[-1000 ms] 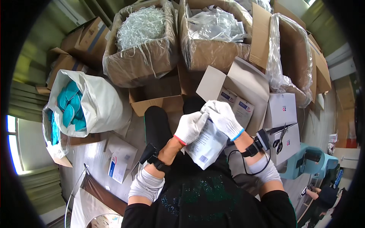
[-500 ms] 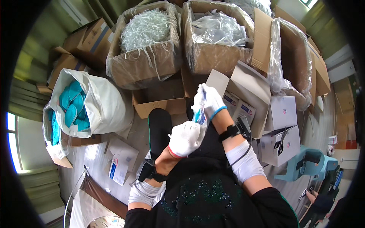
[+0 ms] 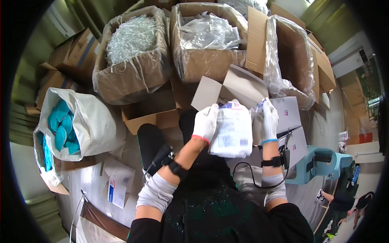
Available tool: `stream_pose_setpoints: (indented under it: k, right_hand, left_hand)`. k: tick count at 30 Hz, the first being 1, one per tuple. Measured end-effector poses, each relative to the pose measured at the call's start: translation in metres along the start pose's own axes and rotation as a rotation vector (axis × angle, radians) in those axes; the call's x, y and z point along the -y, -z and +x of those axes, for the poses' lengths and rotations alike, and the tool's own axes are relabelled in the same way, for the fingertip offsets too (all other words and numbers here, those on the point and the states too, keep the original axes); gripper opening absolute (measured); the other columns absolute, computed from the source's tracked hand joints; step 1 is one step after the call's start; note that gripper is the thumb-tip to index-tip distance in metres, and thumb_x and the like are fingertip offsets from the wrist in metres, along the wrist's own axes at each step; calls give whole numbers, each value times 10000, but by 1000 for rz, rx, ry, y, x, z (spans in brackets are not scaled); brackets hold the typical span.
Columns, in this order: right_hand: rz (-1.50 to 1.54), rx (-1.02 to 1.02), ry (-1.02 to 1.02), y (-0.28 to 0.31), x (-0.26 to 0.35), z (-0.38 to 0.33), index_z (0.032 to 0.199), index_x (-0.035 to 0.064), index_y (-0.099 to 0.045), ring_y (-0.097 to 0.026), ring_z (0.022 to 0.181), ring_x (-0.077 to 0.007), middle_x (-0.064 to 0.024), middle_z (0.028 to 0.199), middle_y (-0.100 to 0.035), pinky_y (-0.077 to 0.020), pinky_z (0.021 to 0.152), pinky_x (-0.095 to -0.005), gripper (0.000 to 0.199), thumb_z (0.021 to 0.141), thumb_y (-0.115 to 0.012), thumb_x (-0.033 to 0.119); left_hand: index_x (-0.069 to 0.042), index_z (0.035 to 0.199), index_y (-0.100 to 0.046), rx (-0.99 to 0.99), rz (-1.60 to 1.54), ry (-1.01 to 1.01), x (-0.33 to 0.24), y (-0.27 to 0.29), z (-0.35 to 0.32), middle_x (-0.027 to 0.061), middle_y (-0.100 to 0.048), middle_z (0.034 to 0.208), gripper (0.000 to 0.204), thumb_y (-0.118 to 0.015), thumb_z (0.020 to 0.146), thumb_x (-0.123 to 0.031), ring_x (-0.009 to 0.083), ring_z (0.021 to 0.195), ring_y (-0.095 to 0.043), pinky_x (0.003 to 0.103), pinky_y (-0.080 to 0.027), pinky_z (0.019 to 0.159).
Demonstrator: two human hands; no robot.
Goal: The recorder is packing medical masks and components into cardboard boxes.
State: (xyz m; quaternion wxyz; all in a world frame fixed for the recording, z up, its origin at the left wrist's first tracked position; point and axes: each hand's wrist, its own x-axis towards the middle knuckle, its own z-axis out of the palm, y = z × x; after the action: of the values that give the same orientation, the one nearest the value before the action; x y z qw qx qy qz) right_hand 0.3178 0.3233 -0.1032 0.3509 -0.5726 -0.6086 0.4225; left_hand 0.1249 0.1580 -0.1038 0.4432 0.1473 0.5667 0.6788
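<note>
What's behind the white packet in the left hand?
Behind the white packet in the left hand is an open carton, its pale raised flaps showing above. Most of its inside is covered by the packet and hand, so its contents can't be told.

Head cam, left fisheye, looks down from above the wearer's black top (image 3: pixel 219 212) at left hand (image 3: pixel 205 122) and right hand (image 3: pixel 270 121), both close, lined cartons (image 3: pixel 210 67) farther off up top.

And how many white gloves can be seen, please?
2: one on the left hand, which holds a white packet, and one on the right hand. I see no others.
</note>
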Motion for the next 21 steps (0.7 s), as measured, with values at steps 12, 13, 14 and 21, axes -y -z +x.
stream_pose_setpoints:
  k: [12, 13, 14, 21]
  right_hand:
    - [-433, 178, 888, 51, 38, -72, 1428, 61, -460, -676, 939, -299, -170, 1380, -530, -580, 776, -347, 873, 666, -870, 174]
    - [-425, 197, 900, 52, 40, -66, 1336, 92, -564, -676, 923, -339, -163, 1255, -600, -579, 771, -364, 742, 657, -863, 128]
    - [-431, 230, 907, 54, 39, -62, 1306, 93, -589, -677, 915, -334, -156, 1214, -615, -577, 768, -366, 691, 666, -850, 109]
    - [-460, 397, 999, 55, 38, -47, 1024, 77, -697, -670, 772, -290, -98, 942, -669, -559, 680, -364, 277, 750, -734, 88]
  left_hand:
    - [25, 1272, -608, 219, -679, 686, 143, -38, 112, 126, -685, 1196, 489, -440, 1063, -385, 252, 1060, -669, 376, -558, 873]
    - [7, 1284, -598, 229, -653, 702, 129, -42, 103, 120, -687, 1178, 434, -453, 1065, -339, 246, 1055, -680, 378, -575, 886]
    - [13, 1291, -587, 203, -586, 713, 115, -45, 95, 142, -679, 1196, 425, -442, 1067, -318, 265, 1058, -679, 395, -572, 897]
    - [40, 1272, -572, 134, -93, 691, 129, -26, 96, 181, -674, 1195, 407, -425, 1063, -277, 294, 1031, -684, 420, -572, 867]
